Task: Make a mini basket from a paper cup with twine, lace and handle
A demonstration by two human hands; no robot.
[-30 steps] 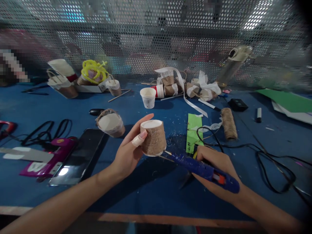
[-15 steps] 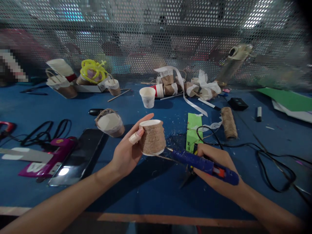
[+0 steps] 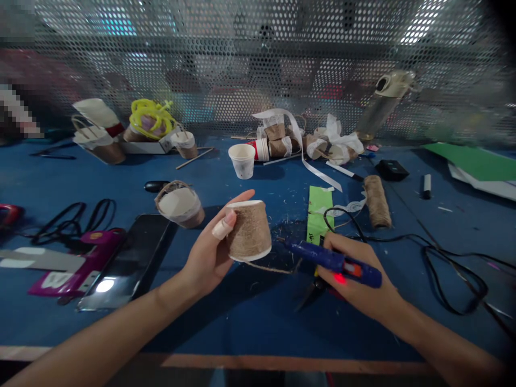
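Note:
My left hand (image 3: 209, 252) grips a paper cup wrapped in brown twine (image 3: 247, 231), held upside down above the blue table (image 3: 250, 317). A loose end of twine (image 3: 268, 267) trails from the cup's lower rim toward the right. My right hand (image 3: 357, 274) is closed round a blue hot glue gun (image 3: 334, 262), whose nozzle points left at the cup with a small gap between them. A red light glows on the gun's body. The thumb of my left hand wears a pale plaster.
A twine-handled cup (image 3: 179, 203), a phone (image 3: 129, 260) and a magenta tool (image 3: 76, 266) lie left. A green strip (image 3: 320, 210), a twine spool (image 3: 377, 201) and black cable (image 3: 443, 258) lie right. Cups and ribbon (image 3: 298, 142) stand near the mesh wall (image 3: 258, 64). Scissors (image 3: 312, 287) rest under the gun.
The glue gun's nozzle has drawn back to the right, away from the cup's rim. The cup has tilted slightly, and a loose twine end now hangs from it.

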